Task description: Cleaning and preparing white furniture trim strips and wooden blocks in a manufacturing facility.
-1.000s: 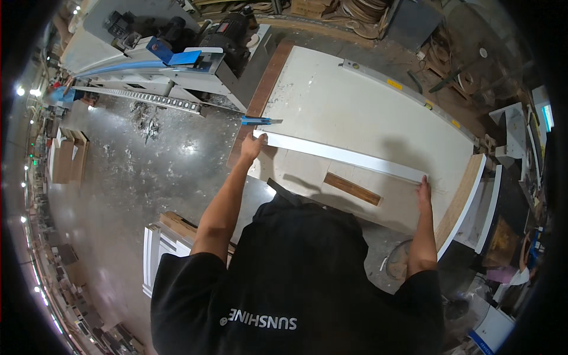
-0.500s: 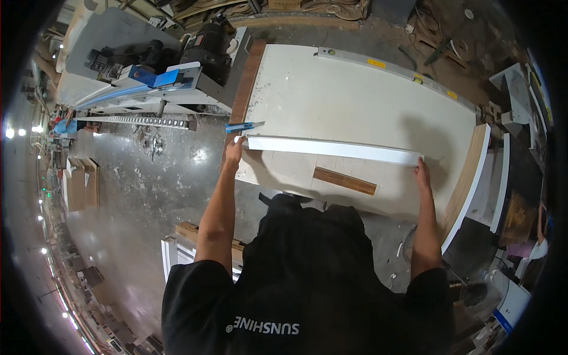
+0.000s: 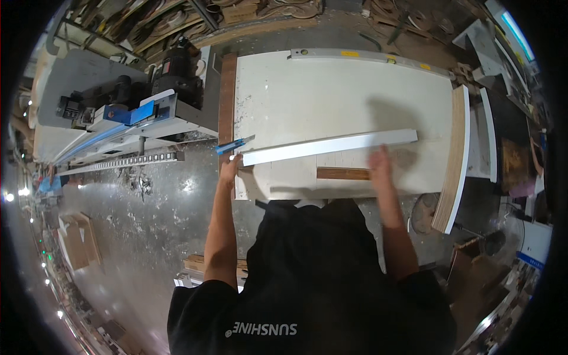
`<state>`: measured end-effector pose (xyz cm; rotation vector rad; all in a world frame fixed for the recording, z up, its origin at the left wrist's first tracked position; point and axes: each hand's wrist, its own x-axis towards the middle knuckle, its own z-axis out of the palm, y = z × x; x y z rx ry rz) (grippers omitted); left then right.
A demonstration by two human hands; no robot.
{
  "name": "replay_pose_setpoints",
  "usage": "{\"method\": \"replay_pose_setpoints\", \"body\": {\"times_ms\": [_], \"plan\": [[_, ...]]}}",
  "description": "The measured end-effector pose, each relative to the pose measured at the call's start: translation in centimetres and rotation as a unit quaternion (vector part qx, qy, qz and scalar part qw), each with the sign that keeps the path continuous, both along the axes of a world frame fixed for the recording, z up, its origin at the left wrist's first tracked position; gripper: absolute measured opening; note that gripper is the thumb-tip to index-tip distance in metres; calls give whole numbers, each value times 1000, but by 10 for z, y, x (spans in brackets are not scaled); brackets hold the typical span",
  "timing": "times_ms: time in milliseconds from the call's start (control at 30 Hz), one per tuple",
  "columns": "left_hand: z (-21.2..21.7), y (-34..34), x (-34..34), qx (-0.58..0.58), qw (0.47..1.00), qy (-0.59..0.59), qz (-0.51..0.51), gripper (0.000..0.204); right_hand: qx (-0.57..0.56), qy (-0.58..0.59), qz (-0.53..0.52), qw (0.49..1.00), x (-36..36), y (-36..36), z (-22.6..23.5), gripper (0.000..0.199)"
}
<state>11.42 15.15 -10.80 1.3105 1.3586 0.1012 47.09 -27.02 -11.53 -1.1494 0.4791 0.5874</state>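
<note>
A long white strip (image 3: pixel 331 144) slants over the pale worktable, its right end farther from me than its left. My left hand (image 3: pixel 231 167) is closed on the strip's left end. My right hand (image 3: pixel 381 165) is off the strip, just on the near side of its right half, and its fingers are smeared by motion. Beneath that hand lies a short brown wood piece (image 3: pixel 343 173), its right end partly covered. A blue utility knife (image 3: pixel 232 145) with its blade out rests at the table's left edge, just beyond my left hand.
A spirit level (image 3: pixel 373 57) lies along the far edge of the white tabletop (image 3: pixel 331 89). On the right stands a curved, white-edged wooden panel (image 3: pixel 452 160). A machine with motors (image 3: pixel 177 74) occupies the far left, and cardboard (image 3: pixel 80 239) lies on the floor.
My right hand has let go of the strip's right end and moved left and nearer. That end has swung away from me. The whole view has shifted somewhat.
</note>
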Motion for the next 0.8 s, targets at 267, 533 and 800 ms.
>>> {"method": "replay_pose_setpoints", "body": {"times_ms": [267, 533, 800], "plan": [[-7, 2, 9, 35, 991, -91, -96, 51, 56, 102, 271, 955, -174, 166, 7, 93], [0, 14, -10, 96, 970, -14, -224, 83, 57, 161, 130, 977, -226, 229, -14, 121], [59, 11, 38, 331, 739, 62, -584, 109, 56, 162, 121, 978, -252, 246, -17, 97]]}}
